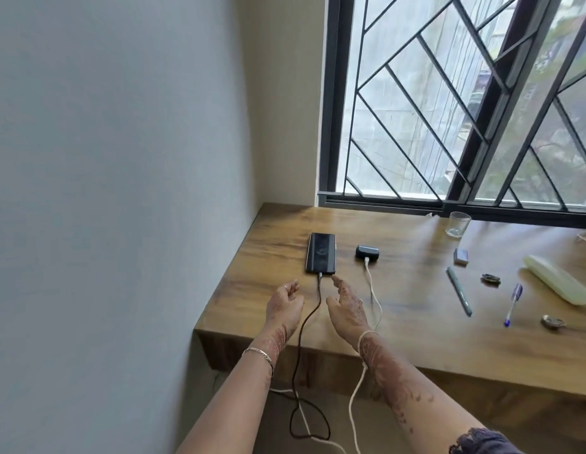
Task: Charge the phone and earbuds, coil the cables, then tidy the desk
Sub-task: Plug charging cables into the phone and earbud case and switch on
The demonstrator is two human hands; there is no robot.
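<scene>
A black phone (320, 253) lies flat on the wooden desk (416, 322), with a dark cable (309, 317) plugged into its near end. To its right sits a dark earbuds case (367, 252) with a white cable (373, 296) plugged in. Both cables run over the desk's front edge and hang toward the floor. My left hand (283, 306) hovers left of the dark cable, fingers loosely apart and holding nothing. On the cable's other side, my right hand (347, 309) is open, its fingertips just short of the phone's near right corner.
On the right part of the desk lie a glass tumbler (458, 223), a small eraser-like block (461, 257), a grey-green pen (459, 295), a blue pen (513, 304), a small dark clip (490, 279), a pale long case (558, 284) and a metal object (553, 322). A wall stands left; a barred window behind.
</scene>
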